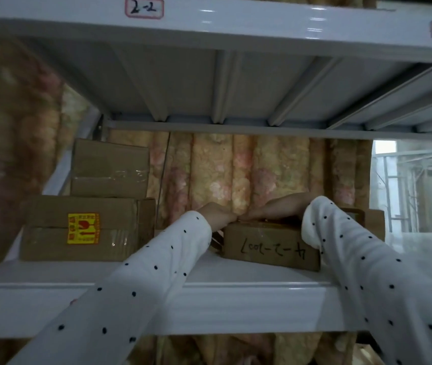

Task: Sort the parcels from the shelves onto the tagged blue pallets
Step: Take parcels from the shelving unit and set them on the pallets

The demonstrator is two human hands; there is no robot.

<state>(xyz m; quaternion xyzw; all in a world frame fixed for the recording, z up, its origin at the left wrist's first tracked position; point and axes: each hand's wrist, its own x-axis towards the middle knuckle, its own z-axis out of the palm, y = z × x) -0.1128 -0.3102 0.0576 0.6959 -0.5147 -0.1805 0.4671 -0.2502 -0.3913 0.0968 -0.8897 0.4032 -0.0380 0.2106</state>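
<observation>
A small brown cardboard parcel with upside-down handwriting on its front lies on the white metal shelf. My left hand rests on the parcel's top left edge, fingers curled over it. My right hand lies across the top of the same parcel, fingers pointing left and meeting the left hand. Both arms wear white sleeves with black dots. The parcel's rear and the fingertips are hidden.
A wide box with a yellow and red sticker stands at the shelf's left, a smaller taped box stacked on it. Another box sits behind my right sleeve. Floral curtain hangs behind. The upper shelf carries handwritten tags.
</observation>
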